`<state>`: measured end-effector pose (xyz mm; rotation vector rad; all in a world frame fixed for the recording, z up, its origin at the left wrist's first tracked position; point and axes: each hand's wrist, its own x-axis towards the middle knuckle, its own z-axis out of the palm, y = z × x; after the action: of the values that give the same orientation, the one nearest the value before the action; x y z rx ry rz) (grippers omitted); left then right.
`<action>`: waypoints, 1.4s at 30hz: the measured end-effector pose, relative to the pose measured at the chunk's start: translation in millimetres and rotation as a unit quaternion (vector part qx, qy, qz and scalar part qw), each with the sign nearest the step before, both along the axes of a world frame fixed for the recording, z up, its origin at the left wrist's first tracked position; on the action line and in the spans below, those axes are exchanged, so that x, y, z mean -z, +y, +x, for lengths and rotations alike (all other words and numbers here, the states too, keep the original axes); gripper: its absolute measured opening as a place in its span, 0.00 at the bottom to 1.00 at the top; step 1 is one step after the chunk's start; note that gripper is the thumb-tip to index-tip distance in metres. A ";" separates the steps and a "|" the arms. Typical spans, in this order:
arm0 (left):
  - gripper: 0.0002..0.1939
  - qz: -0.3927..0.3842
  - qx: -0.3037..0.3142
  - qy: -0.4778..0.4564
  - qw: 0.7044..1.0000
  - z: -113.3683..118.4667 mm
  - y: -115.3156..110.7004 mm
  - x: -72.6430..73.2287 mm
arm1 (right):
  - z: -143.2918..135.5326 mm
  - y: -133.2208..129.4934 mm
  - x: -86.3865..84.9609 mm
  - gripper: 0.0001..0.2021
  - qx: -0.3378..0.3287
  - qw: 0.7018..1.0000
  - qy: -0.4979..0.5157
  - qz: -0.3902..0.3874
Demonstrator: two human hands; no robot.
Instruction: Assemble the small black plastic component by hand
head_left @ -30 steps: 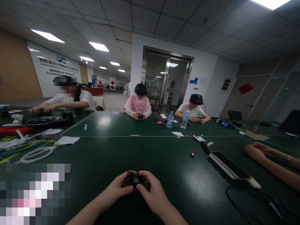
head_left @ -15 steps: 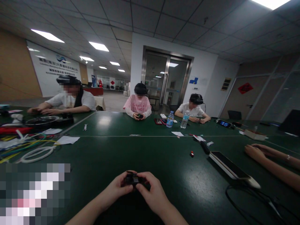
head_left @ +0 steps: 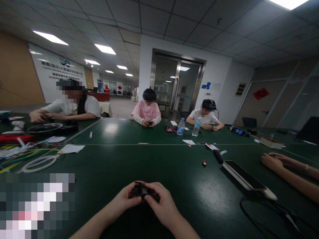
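Both my hands meet low in the middle of the view, just over the green tabletop (head_left: 107,172). Between them is a small black object (head_left: 142,190) with a lighter patch at its centre; its kind is too small and dark to make out. My left hand (head_left: 127,196) grips its left side, thumb in front and fingers behind. On the other side, my right hand (head_left: 160,197) is closed round it the same way, thumb near the middle. The fingers cover most of the object's edges.
Coloured cables (head_left: 27,156) and a coiled white cable (head_left: 41,163) lie left. A large handheld device (head_left: 243,176) with a black cord lies right, near a person's forearms (head_left: 294,166). A small red item (head_left: 204,163), two bottles (head_left: 181,126) and three people sit farther off.
My hands and the black object stay almost still. Across the table at the left, a person has leaned slightly left and moved their hands.
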<state>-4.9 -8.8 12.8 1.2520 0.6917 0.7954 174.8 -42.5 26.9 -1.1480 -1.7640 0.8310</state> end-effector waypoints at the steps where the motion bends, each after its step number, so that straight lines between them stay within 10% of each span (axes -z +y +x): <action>1: 0.22 -0.001 0.000 0.000 1.000 0.2 -0.2 0.0 | 0.1 0.2 0.4 0.17 -0.001 1.000 0.002 0.000; 42: 0.22 0.001 0.017 -0.023 1.000 -2.0 0.5 1.8 | -0.1 -2.7 -7.6 0.18 0.000 1.000 -0.009 -0.015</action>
<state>-6.9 -8.2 11.0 1.2400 0.6316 0.7944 174.7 -45.2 34.5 -1.1775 -1.7715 0.8526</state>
